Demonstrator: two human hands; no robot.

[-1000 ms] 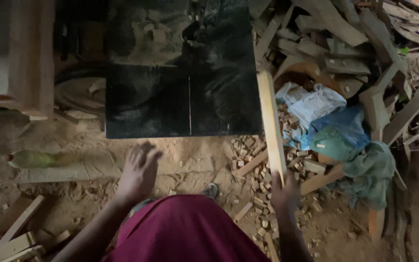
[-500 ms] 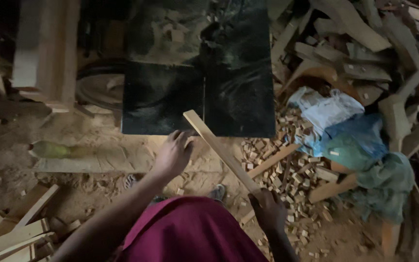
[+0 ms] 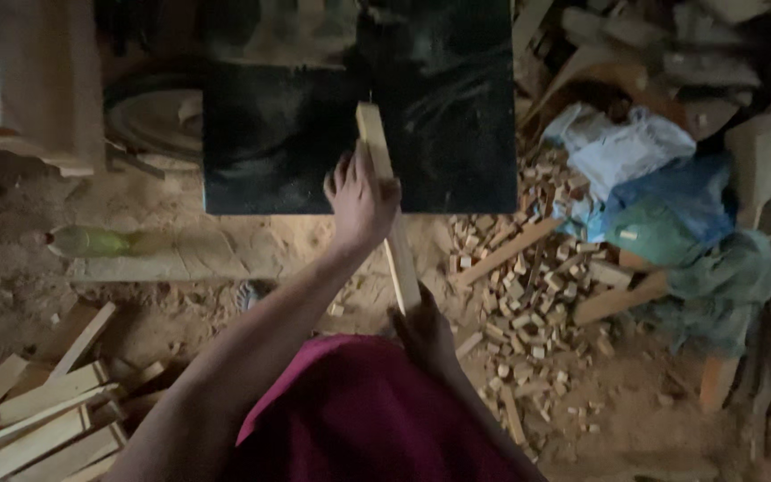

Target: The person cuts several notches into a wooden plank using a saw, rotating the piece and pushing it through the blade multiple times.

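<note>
A long pale wooden strip [image 3: 375, 143] lies lengthwise across the front edge of a dark saw table [image 3: 269, 170], its far end near the thin blade slot. My left hand [image 3: 360, 202] presses down on the strip at the table's edge. My right hand [image 3: 423, 332] grips the strip's near end, close to my maroon-clad body.
Small wood offcuts [image 3: 528, 295] litter the sawdust floor on the right. Blue, white and green cloth or bags [image 3: 662, 205] lie further right among scrap timber. Cut wooden strips [image 3: 37, 411] are stacked at bottom left. A green bottle [image 3: 91, 241] lies left of the table.
The strip swung from lying diagonally off the table's right side to pointing straight at the blade slot. My left hand moved up onto it; my right hand kept the near end.
</note>
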